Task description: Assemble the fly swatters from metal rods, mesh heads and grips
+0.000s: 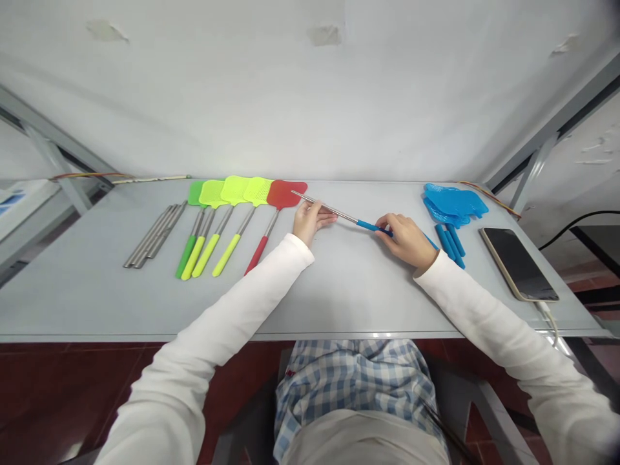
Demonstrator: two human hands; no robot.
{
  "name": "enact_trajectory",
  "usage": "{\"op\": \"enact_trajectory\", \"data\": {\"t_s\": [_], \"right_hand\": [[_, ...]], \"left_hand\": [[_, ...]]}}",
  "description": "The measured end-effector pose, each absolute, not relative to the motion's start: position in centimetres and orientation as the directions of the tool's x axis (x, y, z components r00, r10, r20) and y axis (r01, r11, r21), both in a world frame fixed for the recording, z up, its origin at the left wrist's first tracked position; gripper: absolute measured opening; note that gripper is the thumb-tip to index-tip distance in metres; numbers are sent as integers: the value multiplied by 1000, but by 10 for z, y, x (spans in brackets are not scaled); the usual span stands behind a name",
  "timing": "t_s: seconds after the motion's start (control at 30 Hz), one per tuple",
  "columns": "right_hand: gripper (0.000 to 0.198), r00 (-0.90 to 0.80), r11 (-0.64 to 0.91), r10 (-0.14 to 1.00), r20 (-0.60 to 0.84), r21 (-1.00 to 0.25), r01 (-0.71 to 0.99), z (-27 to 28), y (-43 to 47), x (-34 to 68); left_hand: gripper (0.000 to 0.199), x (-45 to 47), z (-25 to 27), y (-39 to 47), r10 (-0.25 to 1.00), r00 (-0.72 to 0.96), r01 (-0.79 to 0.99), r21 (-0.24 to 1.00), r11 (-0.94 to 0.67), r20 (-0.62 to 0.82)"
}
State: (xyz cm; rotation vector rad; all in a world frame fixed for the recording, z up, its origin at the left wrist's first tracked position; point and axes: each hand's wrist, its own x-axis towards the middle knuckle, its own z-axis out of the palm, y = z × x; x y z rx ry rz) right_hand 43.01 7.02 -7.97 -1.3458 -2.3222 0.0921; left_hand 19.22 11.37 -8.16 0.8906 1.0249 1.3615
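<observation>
Currently, the right hand (404, 240) grips a blue handle (371, 225) between thumb and fingers, above the middle of the tabletop (339, 303). From that handle a slim metal rod (334, 211) slants up to the left, and the left hand (310, 221) grasps it between thumb and fingers, short of its bare tip. In this view the tip overlaps the head of a red flyswatter (287, 193) lying just beyond the left hand, near the far edge. Next to it, toward the left edge, come three yellow flyswatters (235, 188) and a green flyswatter (186, 256), heads overlapping along the far edge, handles pointing to the near edge. Farther left lies a bundle of metal tubes (155, 234), slanting likewise.

Another blue piece (430, 241) shows behind the right wrist; whether that hand touches it, I cannot tell. Just beyond are loose blue handles (454, 242), with stacked blue swatter heads (455, 201) near the far right corner. A smartphone (519, 263) with a white cable (548, 313) plugged in lies along the right edge.
</observation>
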Motion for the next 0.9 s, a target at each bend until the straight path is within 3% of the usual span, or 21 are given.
{"op": "enact_trajectory", "data": {"t_s": [0.5, 0.67, 0.9], "right_hand": [[18, -339, 476, 838, 427, -268, 838, -76, 68, 432], [20, -335, 469, 833, 441, -240, 850, -75, 69, 434], [23, -324, 506, 809, 490, -302, 808, -72, 71, 435]], "left_hand": [[43, 189, -73, 107, 996, 74, -282, 959, -36, 59], [39, 190, -74, 106, 999, 45, -274, 962, 7, 5], [31, 188, -75, 109, 992, 68, -324, 939, 118, -102]]}}
